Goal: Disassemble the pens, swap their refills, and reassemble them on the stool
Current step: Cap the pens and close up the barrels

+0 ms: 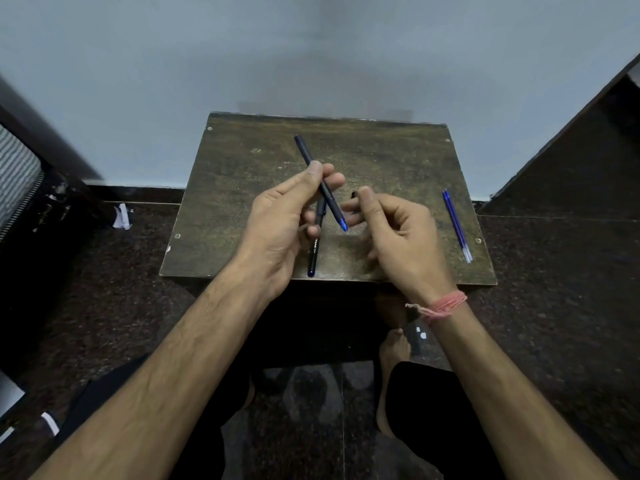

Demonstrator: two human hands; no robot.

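Above the stool [242,188], a dark pen [320,183] slanted from far-left down to its blue tip, pinched in the left hand [277,216] fingers. Just right of that tip, the right hand [398,233] pinched a small cap [354,195]. A second pen [315,247] lay beneath; loose refills [456,225] lay well right.

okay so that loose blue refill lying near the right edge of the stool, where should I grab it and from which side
Pinch the blue refill at mid-length, coming straight down from above with the right hand, the nearer one. It lies flat on the stool, thin and long, with bare wood on both sides, so fingertips fit either side. I would avoid the clear near end and the tip.
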